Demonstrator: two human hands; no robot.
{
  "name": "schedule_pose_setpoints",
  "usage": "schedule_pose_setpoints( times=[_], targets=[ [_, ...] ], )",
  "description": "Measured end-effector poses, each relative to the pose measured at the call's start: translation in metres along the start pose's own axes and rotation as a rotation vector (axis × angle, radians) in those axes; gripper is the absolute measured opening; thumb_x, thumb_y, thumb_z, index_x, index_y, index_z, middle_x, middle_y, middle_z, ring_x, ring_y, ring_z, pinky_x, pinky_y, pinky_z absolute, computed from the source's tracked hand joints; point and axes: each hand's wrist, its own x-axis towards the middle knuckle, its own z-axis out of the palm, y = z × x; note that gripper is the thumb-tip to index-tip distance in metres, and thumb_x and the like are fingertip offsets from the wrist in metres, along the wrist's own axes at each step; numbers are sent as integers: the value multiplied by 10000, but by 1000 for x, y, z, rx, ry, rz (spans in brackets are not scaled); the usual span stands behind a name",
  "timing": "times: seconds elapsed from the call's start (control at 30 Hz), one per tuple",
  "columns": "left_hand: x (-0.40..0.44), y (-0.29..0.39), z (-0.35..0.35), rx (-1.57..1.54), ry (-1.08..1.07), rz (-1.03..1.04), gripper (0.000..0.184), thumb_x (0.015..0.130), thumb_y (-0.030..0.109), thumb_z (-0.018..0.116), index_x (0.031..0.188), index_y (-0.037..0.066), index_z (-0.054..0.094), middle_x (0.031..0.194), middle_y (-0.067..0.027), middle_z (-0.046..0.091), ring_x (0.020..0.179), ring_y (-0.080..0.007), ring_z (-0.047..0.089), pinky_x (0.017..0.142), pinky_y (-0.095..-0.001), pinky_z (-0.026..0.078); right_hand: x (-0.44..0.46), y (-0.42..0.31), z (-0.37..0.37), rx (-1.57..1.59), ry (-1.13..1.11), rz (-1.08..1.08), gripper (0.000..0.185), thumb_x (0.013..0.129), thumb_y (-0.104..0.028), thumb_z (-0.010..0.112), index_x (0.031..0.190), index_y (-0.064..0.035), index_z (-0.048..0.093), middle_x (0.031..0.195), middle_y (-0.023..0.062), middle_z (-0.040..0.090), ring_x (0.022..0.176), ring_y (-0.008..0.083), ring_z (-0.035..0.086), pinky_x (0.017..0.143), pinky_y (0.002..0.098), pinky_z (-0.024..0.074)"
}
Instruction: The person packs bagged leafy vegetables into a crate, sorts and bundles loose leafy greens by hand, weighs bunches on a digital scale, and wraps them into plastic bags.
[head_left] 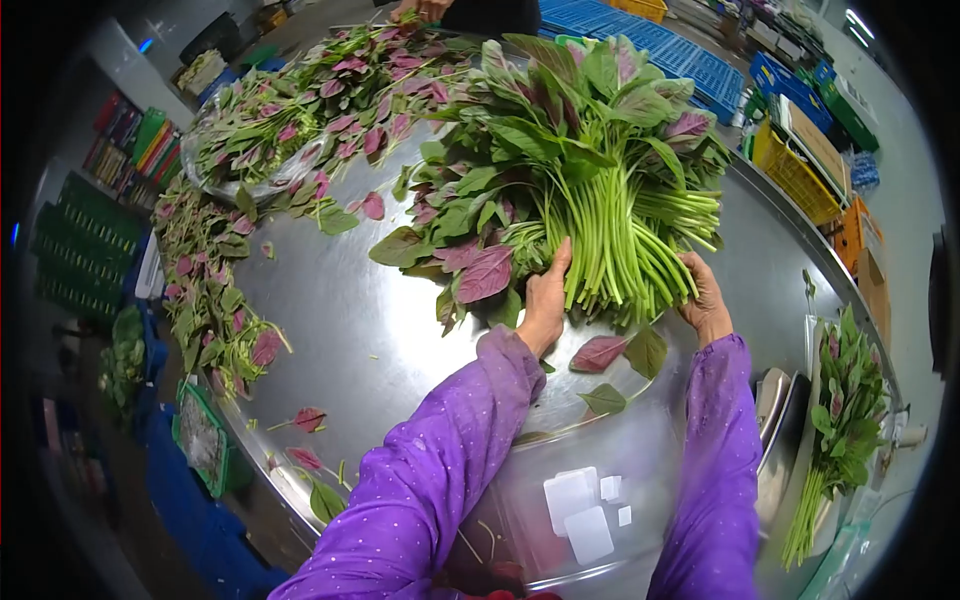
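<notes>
A large bunch of amaranth greens (615, 235), with long pale-green stems and green and purple leaves, is held over the steel table. Its cut stem ends point toward me and its leaves lean away. My left hand (545, 305) grips the left side of the stems, thumb up along them and the other fingers hidden. Around the right side of the stem ends curl the fingers of my right hand (708, 298). More leafy amaranth (455, 215) lies against the bunch's left side. Loose leaves (600, 353) rest just below the stem ends.
Heaped amaranth (300, 120) covers the far left of the steel table (320, 280), where another person's hand (425, 8) shows. A smaller bunch (845, 410) lies at right. A clear plastic box (600, 500) with white labels is in front. Blue crates (690, 60) stand behind.
</notes>
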Motion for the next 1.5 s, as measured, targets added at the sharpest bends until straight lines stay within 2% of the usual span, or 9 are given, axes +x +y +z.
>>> schedule_pose_setpoints(
  times=[0.47, 0.6, 0.77, 0.87, 1.07, 1.23, 1.3, 1.33, 1.5],
  targets=[
    [-27, 2, -92, 75, 106, 105, 524, 854, 425, 630, 912, -96, 636, 825, -68, 637, 665, -104, 526, 616, -291, 445, -44, 96, 65, -40, 135, 40, 325, 904, -179, 523, 1159, 20, 557, 1057, 136, 640, 936, 223, 643, 794, 347, 543],
    [-105, 40, -129, -68, 86, 50, 391, 899, 288, 594, 1060, -69, 591, 941, -63, 646, 761, -116, 616, 659, -271, 502, -75, 177, 64, 21, 129, 109, 639, 820, -105, 640, 1345, 6, 292, 1042, 161, 604, 861, 227, 642, 693, 374, 559],
    [-205, 47, -232, 65, 135, 7, 336, 920, 263, 558, 1076, -33, 584, 966, -65, 643, 786, -140, 633, 677, -290, 524, -169, 238, 151, -130, 57, 241, 455, 851, -191, 646, 1217, 26, 487, 1092, 128, 591, 912, 183, 598, 766, 306, 511],
    [-267, 55, -265, 110, 154, 117, 288, 923, 216, 548, 1077, -25, 580, 941, -62, 642, 778, -149, 633, 677, -293, 524, -197, 268, 175, -801, -136, 165, 543, 888, -449, 557, 1156, 24, 553, 1081, 120, 614, 952, 195, 556, 832, 323, 442],
    [-327, 30, -286, -56, 249, 210, 301, 911, 202, 513, 1131, -2, 550, 1064, -78, 602, 907, -178, 604, 732, -304, 500, -182, 305, 168, -1042, -289, 256, 444, 872, -313, 583, 1236, -64, 530, 1211, 125, 564, 1070, 235, 527, 914, 340, 425],
    [-311, 14, -299, 1515, 169, 864, 371, 878, 121, 551, 1231, 23, 490, 1170, -115, 567, 1049, -252, 552, 870, -341, 459, -170, 264, 169, -679, -148, 361, 422, 867, -222, 613, 1227, -25, 514, 1138, 65, 586, 990, 163, 547, 845, 297, 472],
    [-296, -3, -297, 156, 156, 462, 359, 898, 151, 532, 1230, 19, 498, 1184, -113, 567, 1055, -239, 549, 883, -341, 454, -182, 263, 179, -445, -166, 284, 423, 871, -200, 621, 1234, -18, 500, 1107, 59, 595, 930, 145, 571, 793, 284, 491],
    [-308, 37, -283, 607, 186, 345, 359, 921, 212, 524, 1209, -3, 513, 1187, -96, 564, 1063, -202, 540, 891, -328, 451, -188, 261, 185, -326, -181, 251, 424, 874, -189, 625, 1237, -15, 493, 1091, 55, 599, 901, 135, 583, 767, 277, 501],
    [-304, 76, -297, 627, 198, 83, 338, 906, 224, 545, 1155, -4, 563, 1124, -81, 591, 991, -171, 540, 867, -315, 443, -237, 226, 202, -489, 41, 251, 368, 868, -124, 595, 1196, 21, 512, 1037, 93, 617, 848, 146, 602, 732, 285, 504]
  ],
)
